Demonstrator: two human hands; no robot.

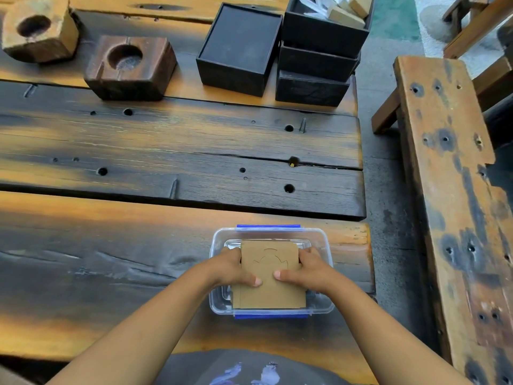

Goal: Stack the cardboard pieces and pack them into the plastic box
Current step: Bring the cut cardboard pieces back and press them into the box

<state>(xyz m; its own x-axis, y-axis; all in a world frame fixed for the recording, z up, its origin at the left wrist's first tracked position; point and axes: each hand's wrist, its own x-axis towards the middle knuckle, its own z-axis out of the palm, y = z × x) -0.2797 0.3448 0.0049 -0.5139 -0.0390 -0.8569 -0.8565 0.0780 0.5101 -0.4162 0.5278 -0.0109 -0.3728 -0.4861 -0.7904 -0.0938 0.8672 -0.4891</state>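
A clear plastic box with blue clips on its far and near sides sits near the table's front right corner. A stack of brown cardboard pieces lies over its opening, the top piece showing a cut round outline. My left hand grips the stack's left edge, thumb on top. Gripping the right edge the same way is my right hand. The lower pieces and the box floor are mostly hidden.
Two wooden blocks with round hollows stand at the far left. Black boxes and a stack of black boxes holding cardboard bits stand at the far right. A wooden bench runs along the right, past the table edge.
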